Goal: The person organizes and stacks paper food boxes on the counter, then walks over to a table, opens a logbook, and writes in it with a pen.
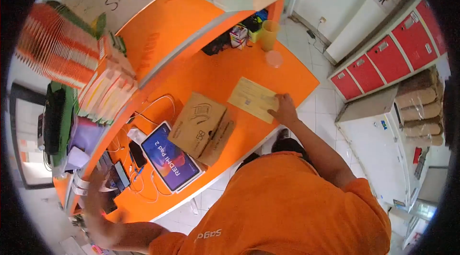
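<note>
My right hand (286, 111) grips the near edge of a yellow sheet of paper (251, 98) lying on the orange desk (191, 75). Print and a small dark square show on the sheet. To its left sits a closed brown cardboard box (197, 123) marked 58. Partly under that box is a white tablet box (170, 159) labelled REDMI Pad 2. My left hand (98, 202) is raised at the lower left, near the desk's end, and smeared by motion, so its fingers cannot be made out.
White cables (155, 183) and a dark phone (138, 154) lie left of the tablet box. A stack of books (108, 87) stands on the raised shelf. A yellow cup (269, 34) is at the far side. Red lockers (388, 56) and a white fridge (371, 145) stand to the right.
</note>
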